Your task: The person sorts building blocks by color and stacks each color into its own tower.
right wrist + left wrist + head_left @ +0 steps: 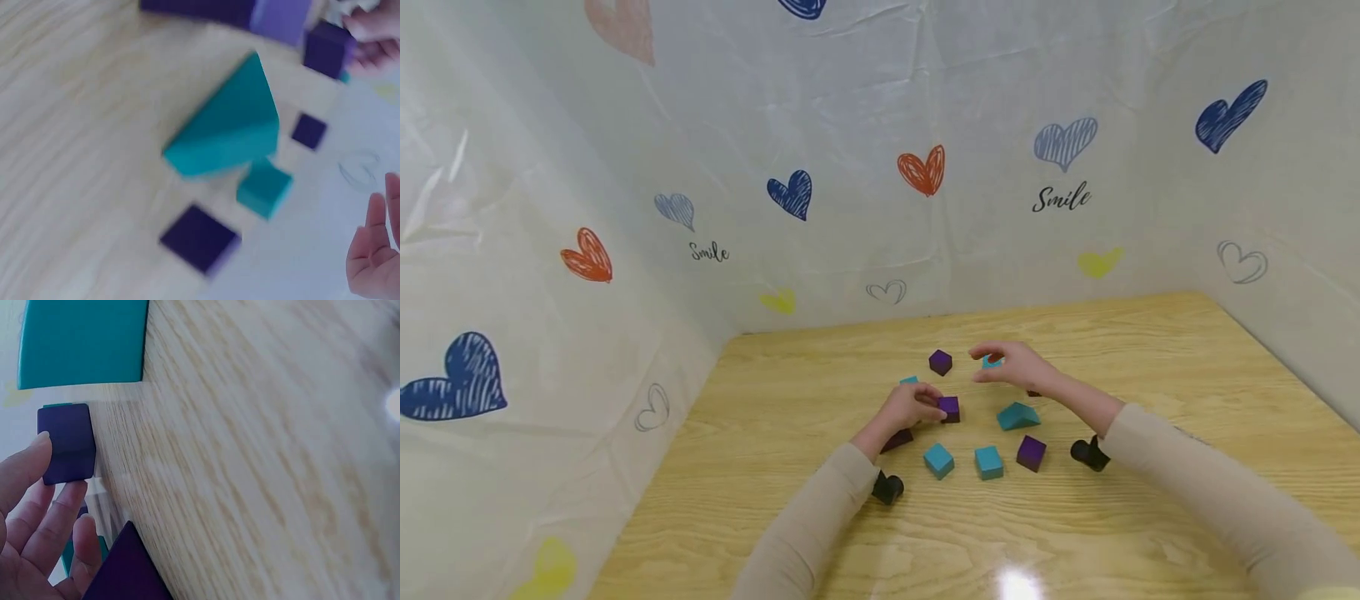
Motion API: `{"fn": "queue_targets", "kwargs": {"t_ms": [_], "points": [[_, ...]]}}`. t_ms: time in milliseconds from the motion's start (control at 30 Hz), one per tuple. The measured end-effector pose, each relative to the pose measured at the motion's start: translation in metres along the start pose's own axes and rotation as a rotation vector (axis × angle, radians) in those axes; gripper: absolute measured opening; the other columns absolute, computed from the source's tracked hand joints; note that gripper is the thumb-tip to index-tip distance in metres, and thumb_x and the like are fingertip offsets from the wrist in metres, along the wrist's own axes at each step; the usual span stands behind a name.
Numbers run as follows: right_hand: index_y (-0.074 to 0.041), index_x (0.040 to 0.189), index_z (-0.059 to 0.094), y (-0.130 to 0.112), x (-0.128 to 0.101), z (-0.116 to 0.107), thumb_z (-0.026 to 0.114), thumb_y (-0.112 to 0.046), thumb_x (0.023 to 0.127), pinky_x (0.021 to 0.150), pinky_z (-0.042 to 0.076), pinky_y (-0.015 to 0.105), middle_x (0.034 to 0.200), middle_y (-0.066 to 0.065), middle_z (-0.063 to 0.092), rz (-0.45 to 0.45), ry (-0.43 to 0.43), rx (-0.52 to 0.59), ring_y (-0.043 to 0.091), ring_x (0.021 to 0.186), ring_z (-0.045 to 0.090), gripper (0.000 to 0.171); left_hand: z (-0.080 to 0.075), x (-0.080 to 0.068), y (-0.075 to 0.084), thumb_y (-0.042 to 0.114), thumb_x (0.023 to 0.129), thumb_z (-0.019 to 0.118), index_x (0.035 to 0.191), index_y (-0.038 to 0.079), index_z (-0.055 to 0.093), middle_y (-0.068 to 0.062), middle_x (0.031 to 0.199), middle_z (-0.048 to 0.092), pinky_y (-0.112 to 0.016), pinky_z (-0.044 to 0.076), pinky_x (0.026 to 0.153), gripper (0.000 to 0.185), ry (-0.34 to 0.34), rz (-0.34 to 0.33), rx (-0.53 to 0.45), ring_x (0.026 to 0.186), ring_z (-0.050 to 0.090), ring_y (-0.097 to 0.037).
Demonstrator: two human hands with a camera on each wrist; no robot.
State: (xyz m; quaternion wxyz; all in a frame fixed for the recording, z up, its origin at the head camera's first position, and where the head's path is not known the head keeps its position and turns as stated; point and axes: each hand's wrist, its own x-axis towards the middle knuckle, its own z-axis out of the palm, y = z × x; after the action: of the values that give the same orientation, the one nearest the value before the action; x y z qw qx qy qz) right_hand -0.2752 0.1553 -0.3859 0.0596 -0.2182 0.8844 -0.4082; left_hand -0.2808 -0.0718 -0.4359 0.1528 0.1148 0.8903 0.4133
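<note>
Left hand (pixel 912 406), fingers (pixel 25 469) pinching a purple cube (pixel 949 408) low over the wooden desk (pixel 1150 350). Right hand (pixel 1011 364), raised above the desk, fingers curled round a small teal block (pixel 992 362) (mostly hidden). A teal wedge (pixel 1018 416) lies just beside the purple cube; a second purple cube (pixel 940 362) sits behind, apart.

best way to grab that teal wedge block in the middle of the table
Pinch the teal wedge across its two flat triangular end faces, coming from above. The sloped top would let fingers slip, and purple cube crowds its near side.
</note>
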Motion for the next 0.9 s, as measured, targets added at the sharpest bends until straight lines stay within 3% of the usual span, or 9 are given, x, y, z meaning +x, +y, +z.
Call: {"fn": "queue_targets", "kwargs": {"t_ms": [200,300,567,733,900], "points": [[0.002,0.122,0.054,0.009,-0.037,-0.025,0.064,-0.026,0.086,0.084,0.044,0.046,0.118,0.02,0.058,-0.021,0.063,0.007,0.035,0.104,0.052,0.047,0.002,-0.002,-0.001,0.016,0.078,0.073,0.108,0.009,0.064,-0.006,0.101,0.066,-0.027,0.049,0.071,0.032,0.008,-0.014,-0.004,0.09,0.061,-0.017],[0.004,0.118,0.057,0.014,-0.055,-0.026,0.067,-0.023,0.084,0.081,0.044,0.045,0.111,0.019,0.061,-0.036,0.066,-0.064,0.033,0.097,0.055,0.045,0.002,-0.002,-0.001,0.016,0.078,0.073,0.108,0.009,0.064,-0.006,0.102,0.066,-0.027,0.049,0.071,0.032,0.009,-0.022,-0.018,0.09,0.061,-0.017],[0.001,0.107,0.064,0.025,-0.087,-0.005,0.074,-0.034,0.074,0.067,0.047,0.032,0.091,0.004,0.065,-0.071,-0.018,-0.322,0.021,0.081,0.057,0.049,0.0,-0.004,0.0,0.016,0.078,0.073,0.109,0.008,0.064,-0.007,0.102,0.066,-0.028,0.049,0.073,0.033,0.005,-0.016,-0.021,0.092,0.061,-0.019],[-0.003,0.103,0.065,0.029,-0.094,0.008,0.075,-0.04,0.071,0.061,0.042,0.023,0.084,-0.004,0.06,-0.048,-0.086,-0.357,0.008,0.07,0.051,0.05,0.0,-0.005,0.0,0.017,0.078,0.073,0.109,0.008,0.064,-0.008,0.103,0.066,-0.029,0.049,0.074,0.034,0.013,-0.003,-0.01,0.093,0.061,-0.019],[-0.005,0.098,0.064,0.032,-0.097,0.017,0.078,-0.034,0.069,0.059,0.04,0.022,0.081,-0.007,0.058,-0.024,-0.086,-0.327,0.004,0.067,0.047,0.043,0.001,-0.004,0.001,0.017,0.078,0.073,0.109,0.007,0.064,-0.008,0.101,0.067,-0.029,0.049,0.074,0.034,0.013,0.009,-0.017,0.092,0.061,-0.019]]}}
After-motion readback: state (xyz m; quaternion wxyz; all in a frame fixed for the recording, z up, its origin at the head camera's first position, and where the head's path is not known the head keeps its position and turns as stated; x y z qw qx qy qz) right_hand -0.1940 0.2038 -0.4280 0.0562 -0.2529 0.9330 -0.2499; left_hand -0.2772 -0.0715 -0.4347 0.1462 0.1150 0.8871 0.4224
